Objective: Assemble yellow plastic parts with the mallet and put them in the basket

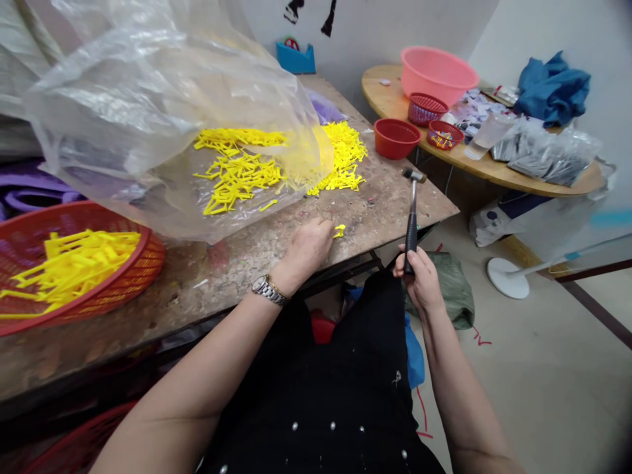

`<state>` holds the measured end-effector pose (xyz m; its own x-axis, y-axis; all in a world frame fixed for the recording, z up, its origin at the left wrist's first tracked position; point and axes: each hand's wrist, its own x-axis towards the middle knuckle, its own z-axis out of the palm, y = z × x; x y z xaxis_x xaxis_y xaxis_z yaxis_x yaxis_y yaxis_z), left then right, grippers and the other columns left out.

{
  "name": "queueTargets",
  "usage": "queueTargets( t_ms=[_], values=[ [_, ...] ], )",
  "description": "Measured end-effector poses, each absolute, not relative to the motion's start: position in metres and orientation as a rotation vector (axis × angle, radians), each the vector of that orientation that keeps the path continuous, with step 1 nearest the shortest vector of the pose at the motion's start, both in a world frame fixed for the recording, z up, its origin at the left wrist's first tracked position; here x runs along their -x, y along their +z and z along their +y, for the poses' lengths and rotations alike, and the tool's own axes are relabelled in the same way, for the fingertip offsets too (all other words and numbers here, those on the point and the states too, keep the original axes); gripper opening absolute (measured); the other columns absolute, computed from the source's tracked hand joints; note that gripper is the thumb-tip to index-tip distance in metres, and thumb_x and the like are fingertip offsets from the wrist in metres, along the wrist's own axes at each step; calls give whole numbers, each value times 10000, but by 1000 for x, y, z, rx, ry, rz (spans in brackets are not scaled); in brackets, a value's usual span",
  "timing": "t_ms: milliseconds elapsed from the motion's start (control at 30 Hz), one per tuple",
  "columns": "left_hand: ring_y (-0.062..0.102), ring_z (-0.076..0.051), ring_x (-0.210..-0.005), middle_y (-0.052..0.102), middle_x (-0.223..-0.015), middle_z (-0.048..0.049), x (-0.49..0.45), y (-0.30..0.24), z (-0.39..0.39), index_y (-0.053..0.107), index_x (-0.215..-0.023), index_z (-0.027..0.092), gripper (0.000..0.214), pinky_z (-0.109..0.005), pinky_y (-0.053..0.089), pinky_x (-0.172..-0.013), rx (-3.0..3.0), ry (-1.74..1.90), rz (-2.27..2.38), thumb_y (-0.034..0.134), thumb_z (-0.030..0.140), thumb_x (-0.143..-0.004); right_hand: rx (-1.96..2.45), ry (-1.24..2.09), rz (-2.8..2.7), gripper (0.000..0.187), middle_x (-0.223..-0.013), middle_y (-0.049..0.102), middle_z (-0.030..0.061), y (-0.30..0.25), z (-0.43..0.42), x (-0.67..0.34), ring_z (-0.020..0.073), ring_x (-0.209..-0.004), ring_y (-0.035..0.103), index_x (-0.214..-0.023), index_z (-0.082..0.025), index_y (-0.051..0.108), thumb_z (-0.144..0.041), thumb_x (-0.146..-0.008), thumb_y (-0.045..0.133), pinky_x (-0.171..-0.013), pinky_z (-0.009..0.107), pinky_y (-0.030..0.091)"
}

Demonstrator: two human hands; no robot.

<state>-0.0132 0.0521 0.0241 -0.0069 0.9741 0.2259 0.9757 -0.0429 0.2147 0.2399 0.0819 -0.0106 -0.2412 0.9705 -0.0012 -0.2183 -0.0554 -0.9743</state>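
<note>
My left hand rests at the front edge of the worn table, its fingers closed on a small yellow plastic piece whose end sticks out to the right. In my right hand is a hammer, gripped low on its black handle, with the head up and beyond the table's edge. Many yellow plastic pieces lie in and under the mouth of a clear plastic bag. Another pile of yellow pieces spreads on the table to its right.
A red basket holding yellow pieces stands at the left. Behind on the right, a round wooden table bears a pink basin, small red baskets and packed bags. A blue tape dispenser sits at the back.
</note>
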Motion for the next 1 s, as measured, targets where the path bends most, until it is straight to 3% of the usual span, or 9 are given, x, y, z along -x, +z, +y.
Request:
queueTargets(
  t_ms=[100, 233, 267, 333, 400, 467, 533, 700, 1000],
  values=[
    [634, -234, -865, 679, -961, -136, 14, 23, 51, 662, -960, 132, 257, -316, 465, -771, 2218, -497, -2153, 423, 207, -1014, 989, 1498, -1265, 406, -809, 632, -37, -13, 74, -243, 107, -621, 565, -1130, -242, 549, -403, -787, 696, -584, 248, 507],
    [623, -228, -849, 675, -939, -131, 14, 20, 51, 664, -941, 135, 280, -317, 468, -764, 2216, -519, -2126, 405, 208, -1016, 1156, 1359, -1376, 326, -650, 493, -95, -17, 71, -246, 67, -423, 371, -1136, -231, 547, -404, -866, 602, -402, 202, 321],
    [620, -228, -838, 673, -933, -133, 14, 19, 51, 666, -936, 134, 285, -318, 469, -756, 2220, -531, -2127, 402, 204, -1014, 1194, 1277, -1455, 295, -638, 488, -92, -18, 69, -247, 73, -420, 379, -1130, -226, 561, -402, -893, 574, -399, 208, 323],
    [617, -227, -818, 672, -924, -134, 13, 19, 50, 670, -930, 135, 287, -321, 470, -741, 2225, -546, -2131, 400, 193, -1009, 1227, 1072, -1672, 281, -694, 576, -50, -17, 62, -250, 114, -509, 521, -1161, -222, 589, -381, -937, 535, -487, 247, 450],
    [621, -229, -820, 678, -929, -135, 13, 20, 50, 673, -934, 135, 279, -321, 474, -744, 2225, -542, -2130, 407, 185, -1005, 1205, 854, -1874, 325, -899, 699, 25, -14, 51, -252, 182, -757, 676, -1255, -223, 591, -348, -967, 508, -713, 334, 570],
    [630, -237, -840, 685, -940, -140, 13, 21, 50, 677, -935, 133, 274, -325, 479, -759, 2219, -536, -2128, 417, 190, -1004, 1161, 714, -2006, 400, -1203, 704, 81, -10, 40, -253, 236, -1070, 689, -1373, -229, 545, -324, -989, 484, -944, 411, 559],
    [635, -245, -853, 689, -938, -146, 13, 21, 50, 681, -927, 133, 278, -329, 484, -771, 2218, -552, -2124, 425, 207, -1005, 1128, 645, -2085, 465, -1408, 616, 88, -6, 32, -254, 248, -1277, 606, -1464, -239, 480, -310, -1004, 467, -1069, 433, 508],
    [634, -236, -854, 692, -921, -125, 16, 14, 53, 684, -919, 149, 289, -324, 484, -789, 2208, -619, -2113, 416, 213, -1005, 1127, 621, -2216, 543, -1510, 532, 76, -7, 23, -253, 243, -1353, 557, -1562, -264, 356, -286, -1026, 434, -1104, 441, 500],
    [625, -231, -885, 691, -944, -117, 22, 5, 53, 674, -959, 145, 274, -319, 479, -811, 2219, -743, -2105, 411, 209, -1002, 1140, 606, -2241, 531, -1476, 569, 81, -13, 23, -249, 259, -1313, 595, -1551, -260, 389, -275, -1023, 438, -1079, 452, 527]
  ],
)
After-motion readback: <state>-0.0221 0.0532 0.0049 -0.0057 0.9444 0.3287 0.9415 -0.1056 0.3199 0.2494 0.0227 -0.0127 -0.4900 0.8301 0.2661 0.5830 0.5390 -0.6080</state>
